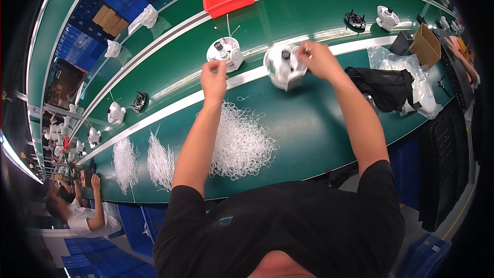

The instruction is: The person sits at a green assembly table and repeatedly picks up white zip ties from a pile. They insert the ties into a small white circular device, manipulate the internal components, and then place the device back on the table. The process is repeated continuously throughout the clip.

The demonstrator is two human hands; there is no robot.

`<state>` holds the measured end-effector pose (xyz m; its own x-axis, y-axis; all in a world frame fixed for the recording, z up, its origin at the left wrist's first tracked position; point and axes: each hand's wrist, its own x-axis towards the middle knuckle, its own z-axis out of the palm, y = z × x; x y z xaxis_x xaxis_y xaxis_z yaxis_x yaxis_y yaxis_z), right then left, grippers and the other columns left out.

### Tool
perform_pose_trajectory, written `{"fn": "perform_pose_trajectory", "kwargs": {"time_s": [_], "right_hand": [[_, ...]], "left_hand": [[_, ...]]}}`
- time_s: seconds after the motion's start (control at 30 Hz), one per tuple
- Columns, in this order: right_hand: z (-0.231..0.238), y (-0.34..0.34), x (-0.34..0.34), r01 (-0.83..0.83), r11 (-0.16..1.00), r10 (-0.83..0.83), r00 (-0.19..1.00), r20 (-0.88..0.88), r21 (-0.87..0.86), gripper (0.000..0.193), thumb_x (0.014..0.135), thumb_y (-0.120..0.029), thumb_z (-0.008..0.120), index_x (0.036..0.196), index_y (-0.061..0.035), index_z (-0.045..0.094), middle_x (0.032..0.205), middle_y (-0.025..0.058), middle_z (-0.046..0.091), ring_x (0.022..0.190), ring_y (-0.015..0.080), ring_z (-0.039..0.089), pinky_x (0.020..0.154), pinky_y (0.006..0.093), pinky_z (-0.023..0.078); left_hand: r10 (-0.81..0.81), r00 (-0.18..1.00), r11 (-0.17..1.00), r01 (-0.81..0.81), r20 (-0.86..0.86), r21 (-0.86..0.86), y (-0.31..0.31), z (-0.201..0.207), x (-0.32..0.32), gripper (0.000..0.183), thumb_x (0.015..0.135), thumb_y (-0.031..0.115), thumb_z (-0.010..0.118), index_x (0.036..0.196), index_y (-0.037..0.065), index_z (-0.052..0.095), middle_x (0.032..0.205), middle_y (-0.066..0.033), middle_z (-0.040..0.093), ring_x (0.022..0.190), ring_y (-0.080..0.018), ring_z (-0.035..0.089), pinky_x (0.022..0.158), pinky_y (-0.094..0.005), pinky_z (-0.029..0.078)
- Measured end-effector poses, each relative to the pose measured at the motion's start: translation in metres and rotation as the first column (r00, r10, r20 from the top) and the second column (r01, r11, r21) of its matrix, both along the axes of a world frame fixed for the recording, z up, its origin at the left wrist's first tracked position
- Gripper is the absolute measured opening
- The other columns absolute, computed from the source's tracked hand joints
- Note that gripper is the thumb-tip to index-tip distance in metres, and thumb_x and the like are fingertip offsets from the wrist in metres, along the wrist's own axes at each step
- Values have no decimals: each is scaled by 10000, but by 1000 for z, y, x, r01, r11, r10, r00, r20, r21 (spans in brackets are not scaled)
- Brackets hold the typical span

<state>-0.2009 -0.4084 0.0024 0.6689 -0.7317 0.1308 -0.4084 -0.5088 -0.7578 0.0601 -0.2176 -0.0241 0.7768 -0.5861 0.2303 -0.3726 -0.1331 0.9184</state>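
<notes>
One white plastic housing (284, 68) is straddling the white rail (248, 77), and from my distant end I am seeing the right hand (316, 61) grasping its right edge; whether it is resting or hovering, I cannot tell. The left hand (213, 74) is bunching its fingertips beside a second white housing (235, 61) on the green conveyor (314, 23), and I cannot tell whether that grip is pinching anything.

I am worrying about tipping: one-sided support is leaving the held housing open to rolling out of the fingers. A slip could be scattering the white looped ties (242, 144), which are lying nearby on the green surface (319, 128). A careless left wrist could also be knocking the second housing over.

The held housing is facing its black cylinder (286, 55) upward; its long axis, I am judging, is running away from the wearer, slanting slightly leftward.
</notes>
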Motion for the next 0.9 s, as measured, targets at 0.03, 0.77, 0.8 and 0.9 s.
{"fn": "perform_pose_trajectory", "kwargs": {"time_s": [0.03, 0.77, 0.8, 0.9], "right_hand": [[1, -15, 5, 97, 992, -97, 995, -10, 77, 157, 878, -166, 628, 969, -47, 674, 826, 178, 708, 767, 338, 694, 710, 428, 544], [-32, 27, 28, 47, 993, -78, 944, 321, 104, 368, 1000, -285, 501, 1109, 29, 658, 1004, 232, 673, 988, 394, 625, 872, 429, 479], [-31, 30, 24, 65, 996, -81, 950, 302, 63, 353, 999, -272, 503, 1112, 21, 665, 990, 226, 669, 981, 383, 623, 868, 422, 479], [-26, 38, 11, 97, 995, -85, 953, 291, -30, 269, 981, -208, 544, 1073, -18, 711, 931, 191, 657, 958, 329, 621, 842, 399, 482]], "left_hand": [[37, 994, 999, -34, -99, 30, -1, -3, 15, 362, 952, 287, 662, 1089, -40, 585, 1008, -126, 650, 691, -158, 637, 532, -266, 522], [-460, 719, 865, 496, -522, -78, -24, 11, -60, 350, 948, 55, 467, 1283, -22, 535, 1069, -127, 682, 814, -218, 716, 625, -304, 620], [-488, 695, 841, 536, -528, -72, -20, 8, -70, 356, 950, 55, 465, 1292, -21, 530, 1077, -121, 679, 816, -211, 714, 632, -305, 621], [-509, 669, 796, 605, -542, -1, -11, 3, -91, 381, 967, 106, 488, 1327, -19, 500, 1084, -115, 670, 825, -195, 708, 635, -296, 617]]}}
